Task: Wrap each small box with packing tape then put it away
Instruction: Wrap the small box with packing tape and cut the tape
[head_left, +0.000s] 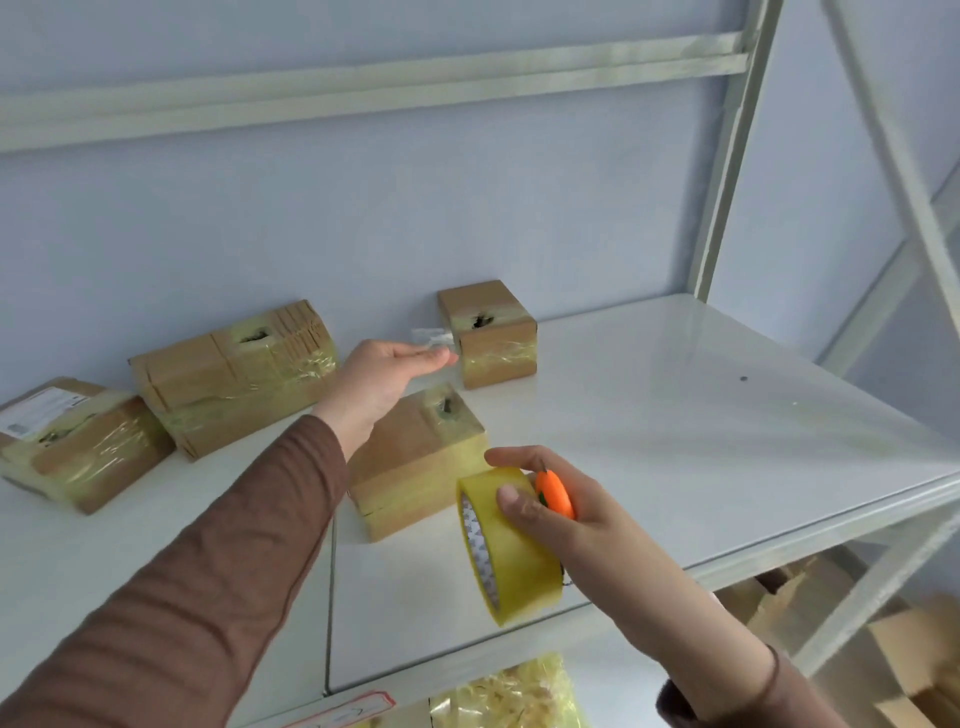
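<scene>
1. Four taped cardboard boxes sat on the white shelf (701, 415) in the head view: a labelled box (78, 447) at far left, a larger box (234, 374) beside it, a small cube box (491, 332) near the back wall, and a near box (415, 467) in front.
2. Left hand (387, 374) hovered above the near box with fingers straight and together, holding nothing, fingertips just beside the cube box.
3. Right hand (550, 504) gripped a roll of yellowish packing tape (511, 545) over the shelf's front edge, thumb pressed on the roll's outer face, fingers curled behind it.
4. An orange cutter (556, 493) lay tucked between that hand's fingers and the roll.
5. Both arms wore brown sleeves (208, 571).
6. Below the shelf, crinkled yellow wrapping (514, 696) and loose cardboard (904, 644) showed.
</scene>
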